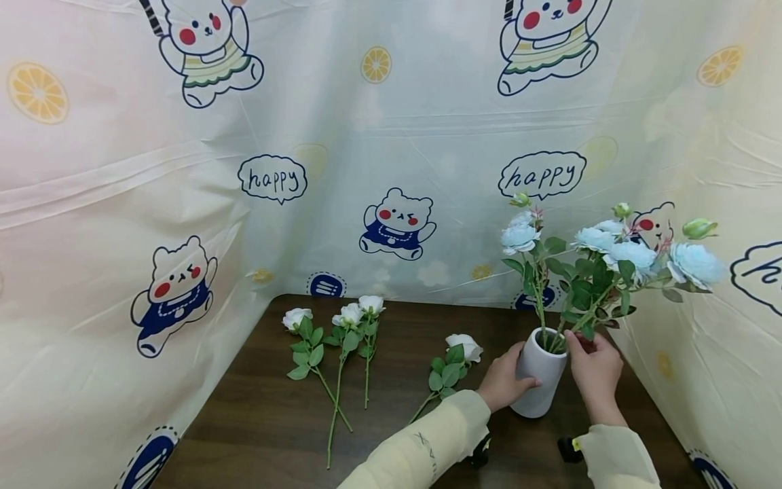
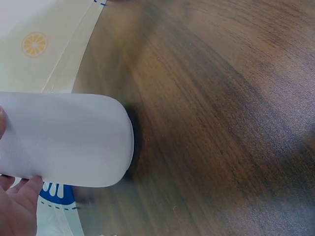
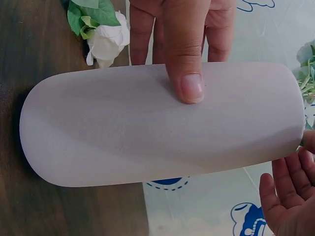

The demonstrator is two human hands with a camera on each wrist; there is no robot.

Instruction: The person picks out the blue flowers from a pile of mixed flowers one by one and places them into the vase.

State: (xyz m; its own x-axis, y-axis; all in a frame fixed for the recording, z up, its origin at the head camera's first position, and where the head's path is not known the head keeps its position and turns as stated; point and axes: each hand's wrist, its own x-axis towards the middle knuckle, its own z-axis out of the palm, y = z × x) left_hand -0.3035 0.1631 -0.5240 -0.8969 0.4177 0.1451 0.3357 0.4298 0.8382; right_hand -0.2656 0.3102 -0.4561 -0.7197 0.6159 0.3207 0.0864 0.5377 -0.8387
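Note:
A white vase (image 1: pixel 537 387) stands on the right part of the table, tilted slightly. My left hand (image 1: pixel 506 382) grips its left side; the right wrist view shows the thumb (image 3: pixel 187 64) lying across the vase wall. Light blue artificial flowers (image 1: pixel 632 259) with green leaves rise from the vase mouth, most of them leaning right. At the right of the rim, my right hand (image 1: pixel 597 370) pinches a flower stem (image 1: pixel 565 333) between thumb and forefinger. In the right wrist view that pinch is mostly cut off by the frame's edge.
Three white roses (image 1: pixel 349 316) with long stems lie on the left of the brown table (image 1: pixel 256 414), two stems crossing. Another white rose (image 1: pixel 464 348) lies left of the vase, its stem partly behind the left sleeve (image 1: pixel 421 441). A printed curtain (image 1: pixel 342 122) surrounds the table.

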